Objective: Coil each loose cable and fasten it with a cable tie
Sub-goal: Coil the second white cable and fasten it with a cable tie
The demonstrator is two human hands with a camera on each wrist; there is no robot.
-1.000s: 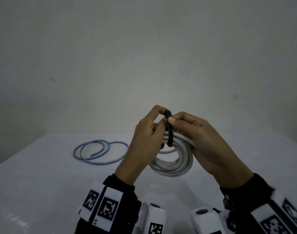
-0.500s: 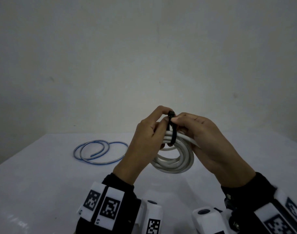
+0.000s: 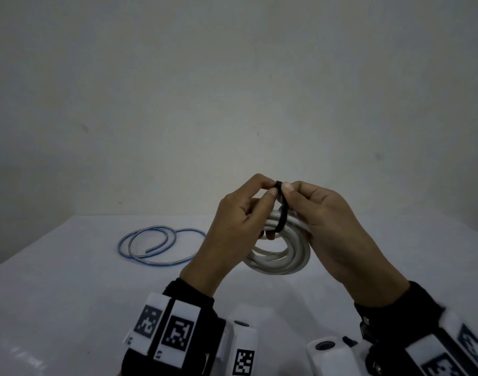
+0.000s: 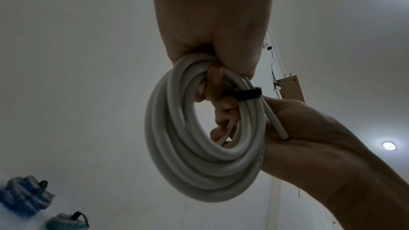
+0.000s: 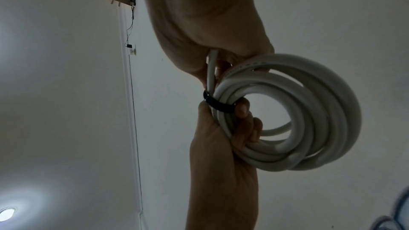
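White cable coil (image 3: 280,260): black tie (image 3: 282,215) pinched, ends hidden by both hands.

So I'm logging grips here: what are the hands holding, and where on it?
Both hands pinch the black cable tie at its top, where it loops round the white cable coil: left hand, right hand. Lower fingers steady the coil's upper arc.

Dim, greyish light is filling my head view, and the table (image 3: 69,294) is showing a faint sheen at its near left corner. In my wrist views a ceiling lamp (image 4: 389,145) is glaring, my palms are falling into shadow, and the edges are bending and blurring.
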